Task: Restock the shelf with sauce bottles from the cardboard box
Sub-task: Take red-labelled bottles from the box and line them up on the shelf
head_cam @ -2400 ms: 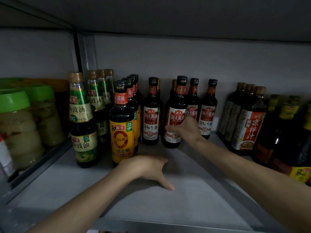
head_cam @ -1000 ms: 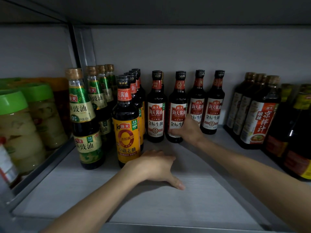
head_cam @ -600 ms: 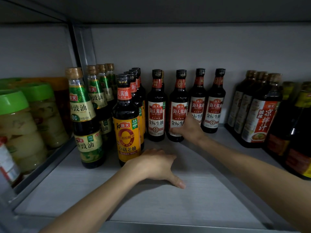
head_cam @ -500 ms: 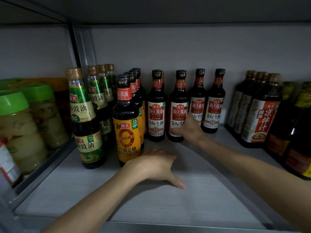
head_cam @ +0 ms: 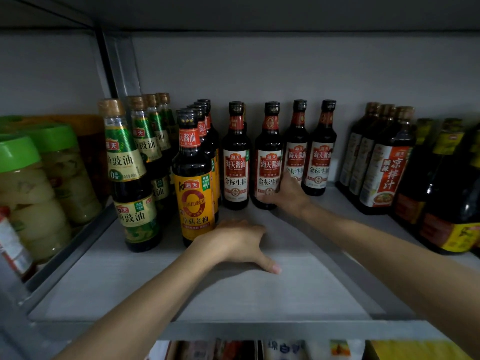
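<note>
Four dark, red-labelled sauce bottles [head_cam: 235, 162] stand upright; right hand [head_cam: 289, 194] grips second bottle [head_cam: 267, 141]; left hand [head_cam: 233, 242] rests relaxed on shelf [head_cam: 298, 294].

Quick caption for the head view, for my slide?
Right hand grips a red-label soy sauce bottle; left hand rests on the shelf.

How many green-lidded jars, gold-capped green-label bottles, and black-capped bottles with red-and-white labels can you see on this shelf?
Green-lidded jars: 2
Green-label bottles: 4
Red-and-white label bottles: 4 with labels showing; the right hand holds one
Total: 10
</note>
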Tool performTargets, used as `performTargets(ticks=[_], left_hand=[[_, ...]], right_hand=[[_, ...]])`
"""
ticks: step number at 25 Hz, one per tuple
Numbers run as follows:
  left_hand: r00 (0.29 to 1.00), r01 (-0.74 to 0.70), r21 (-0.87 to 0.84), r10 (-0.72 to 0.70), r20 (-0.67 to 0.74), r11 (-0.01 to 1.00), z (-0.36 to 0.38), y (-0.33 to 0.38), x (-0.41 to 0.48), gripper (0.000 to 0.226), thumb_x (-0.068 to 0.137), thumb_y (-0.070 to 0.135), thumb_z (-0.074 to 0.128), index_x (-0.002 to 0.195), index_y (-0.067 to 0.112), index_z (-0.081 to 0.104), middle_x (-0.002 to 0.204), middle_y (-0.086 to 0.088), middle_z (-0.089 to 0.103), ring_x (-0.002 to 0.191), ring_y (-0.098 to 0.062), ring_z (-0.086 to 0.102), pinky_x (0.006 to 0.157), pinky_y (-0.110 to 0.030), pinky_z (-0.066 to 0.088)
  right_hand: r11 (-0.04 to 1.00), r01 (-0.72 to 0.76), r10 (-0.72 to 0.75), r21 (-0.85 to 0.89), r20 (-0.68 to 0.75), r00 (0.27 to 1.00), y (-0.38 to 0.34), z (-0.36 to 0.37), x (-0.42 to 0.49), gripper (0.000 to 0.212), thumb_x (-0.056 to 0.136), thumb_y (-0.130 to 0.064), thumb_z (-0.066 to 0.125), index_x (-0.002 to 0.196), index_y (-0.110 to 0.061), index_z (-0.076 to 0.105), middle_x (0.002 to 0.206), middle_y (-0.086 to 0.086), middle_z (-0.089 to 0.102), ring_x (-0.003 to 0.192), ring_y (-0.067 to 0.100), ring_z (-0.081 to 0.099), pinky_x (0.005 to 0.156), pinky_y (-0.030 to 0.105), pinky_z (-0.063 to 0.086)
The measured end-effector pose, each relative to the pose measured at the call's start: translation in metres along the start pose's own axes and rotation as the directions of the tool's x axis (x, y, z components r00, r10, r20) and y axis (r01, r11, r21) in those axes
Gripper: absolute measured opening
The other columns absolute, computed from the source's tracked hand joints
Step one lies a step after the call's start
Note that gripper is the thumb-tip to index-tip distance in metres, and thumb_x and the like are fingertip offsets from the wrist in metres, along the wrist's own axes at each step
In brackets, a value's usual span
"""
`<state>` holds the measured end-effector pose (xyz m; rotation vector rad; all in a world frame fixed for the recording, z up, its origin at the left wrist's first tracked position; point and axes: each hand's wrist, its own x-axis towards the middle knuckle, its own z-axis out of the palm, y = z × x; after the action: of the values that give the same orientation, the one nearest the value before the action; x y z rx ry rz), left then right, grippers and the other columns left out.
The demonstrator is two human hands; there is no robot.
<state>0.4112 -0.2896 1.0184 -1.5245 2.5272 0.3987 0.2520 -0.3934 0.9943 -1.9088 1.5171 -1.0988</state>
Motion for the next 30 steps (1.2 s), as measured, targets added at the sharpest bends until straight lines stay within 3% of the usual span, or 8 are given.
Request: performTargets(ticks=[5,9,14,17,20,23,26,30], left_hand=[[1.0,0.013,-0.006,-0.013,-0.008,1.0,0.003,0.0,0.001,0.092,0.071,0.071,0.068,0.141,0.017,0.045,0.141,-0.005,0.054,0.119,-0.024,0.055,0.099,-0.038,0.045],[0.99,0.002,-0.073,-0.012,-0.142,0.997,0.003,0.018,-0.013,0.08,0.076,0.06,0.073,0.139,0.016,0.051,0.137,-0.006,0.059,0.116,-0.023,0.059,0.098,-0.038,0.048],[0.843,-0.328,-0.349,0.105,-0.527,0.878,0.015,0.105,-0.042,0.028,0.088,0.043,0.067,0.111,0.027,0.066,0.102,0.002,0.073,0.092,-0.013,0.067,0.087,-0.039,0.054],[0.811,-0.452,-0.4,0.181,-0.556,0.797,0.044,0.18,-0.054,0.009,0.09,0.032,0.064,0.087,0.024,0.06,0.082,0.005,0.072,0.074,-0.013,0.07,0.074,-0.042,0.059],[0.861,-0.472,-0.472,0.276,-0.427,0.745,0.094,0.268,-0.056,0.02,0.093,0.014,0.061,0.078,0.015,0.049,0.074,-0.002,0.072,0.067,-0.024,0.071,0.064,-0.034,0.056],[0.919,-0.394,-0.486,0.349,-0.185,0.78,0.157,0.352,-0.048,0.022,0.094,0.008,0.058,0.077,0.016,0.047,0.076,-0.002,0.07,0.069,-0.024,0.069,0.062,-0.031,0.05],[0.914,-0.291,-0.493,0.39,0.108,0.82,0.227,0.402,-0.027,0.018,0.095,0.009,0.055,0.08,0.016,0.049,0.088,-0.007,0.072,0.077,-0.023,0.071,0.067,-0.036,0.052],[0.851,-0.169,-0.503,0.383,0.359,0.848,0.322,0.44,0.013,0.011,0.092,0.01,0.058,0.083,0.012,0.051,0.088,-0.011,0.072,0.085,-0.026,0.072,0.075,-0.045,0.056]], right_hand=[[0.969,-0.152,0.124,-0.194,-0.148,0.981,-0.002,-0.019,-0.07,0.079,0.07,-0.027,0.087,0.134,-0.01,0.042,0.132,0.008,0.05,0.12,0.024,0.053,0.089,0.024,0.04],[0.943,-0.067,0.021,-0.326,-0.143,0.99,-0.02,-0.052,-0.138,0.03,0.08,-0.016,0.074,0.105,-0.01,0.058,0.105,0.01,0.056,0.097,0.028,0.056,0.07,0.022,0.03],[0.901,0.136,-0.234,-0.413,-0.199,0.952,-0.003,-0.108,-0.248,0.02,0.08,-0.002,0.062,0.098,-0.01,0.059,0.092,0.003,0.054,0.081,0.013,0.048,0.072,0.027,0.038],[0.882,0.131,-0.226,-0.454,-0.162,0.961,0.029,-0.152,-0.317,0.016,0.081,-0.004,0.06,0.094,-0.012,0.062,0.086,-0.004,0.051,0.076,0.008,0.047,0.068,0.023,0.036],[0.895,0.034,-0.113,-0.444,-0.153,0.982,0.086,-0.202,-0.405,0.021,0.078,0.003,0.063,0.091,-0.013,0.066,0.077,-0.013,0.048,0.07,0.007,0.046,0.067,0.021,0.032],[0.896,-0.175,0.157,-0.407,-0.078,0.985,0.158,-0.243,-0.496,0.023,0.083,0.004,0.061,0.092,-0.016,0.067,0.081,-0.004,0.059,0.072,0.013,0.052,0.067,0.026,0.036],[0.842,-0.412,0.433,-0.349,-0.022,0.901,0.221,-0.261,-0.569,0.02,0.091,-0.005,0.059,0.087,-0.024,0.064,0.076,-0.005,0.063,0.072,0.018,0.06,0.066,0.032,0.044],[0.713,-0.639,0.675,-0.289,0.039,0.736,0.295,-0.259,-0.638,0.021,0.088,-0.004,0.056,0.086,-0.023,0.065,0.068,-0.013,0.058,0.07,0.012,0.056,0.065,0.007,0.037]])
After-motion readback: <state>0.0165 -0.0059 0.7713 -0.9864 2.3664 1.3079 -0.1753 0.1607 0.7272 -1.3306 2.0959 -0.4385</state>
